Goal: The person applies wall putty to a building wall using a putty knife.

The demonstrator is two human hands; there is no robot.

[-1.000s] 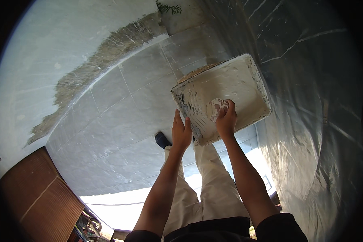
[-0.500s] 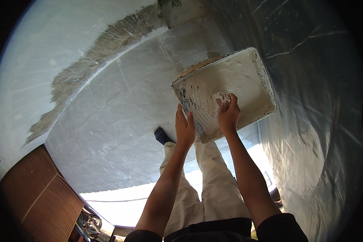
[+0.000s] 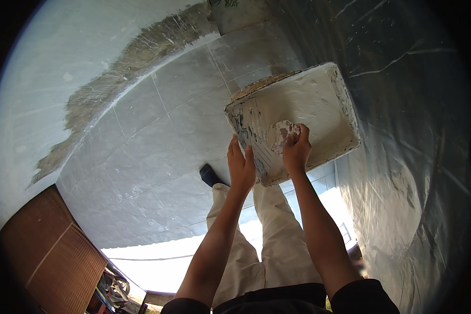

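Looking down from your head, you see at the far left a brown slatted wooden panel [image 3: 42,251] in the lower corner, and above it a pale wall with a rough band of grey-brown scraped plaster [image 3: 115,73]. Next comes the grey tiled floor [image 3: 157,157], dusty and marked with thin joints.

Your left hand [image 3: 242,168] is in the middle of the picture. Its fingers are straight and together, flat against the near left edge of the white, plaster-smeared rectangular tray [image 3: 298,118]; it supports the tray more than it grips it. I cannot tell whether the thumb hooks under the tray.

Your right hand [image 3: 296,149] is just beside it, to the right. It is closed over the near rim, fingers curled on the tray's inner face, close to a small brownish patch where the white coating is gone.

The tray lies directly ahead of both hands, away from your body, and it is held up off the floor, tilted. Its long axis runs from the lower left up to the upper right, so the far end is toward the grey streaked wall [image 3: 413,157] on the right. Both hands are at the same short end; the right hand is nearer to the middle of the tray, the left hand is at its corner.

Below the tray you see your two legs in cream trousers [image 3: 277,235] and one dark shoe [image 3: 210,175].

Counted: one tray, two hands, one shoe visible, one wooden panel.
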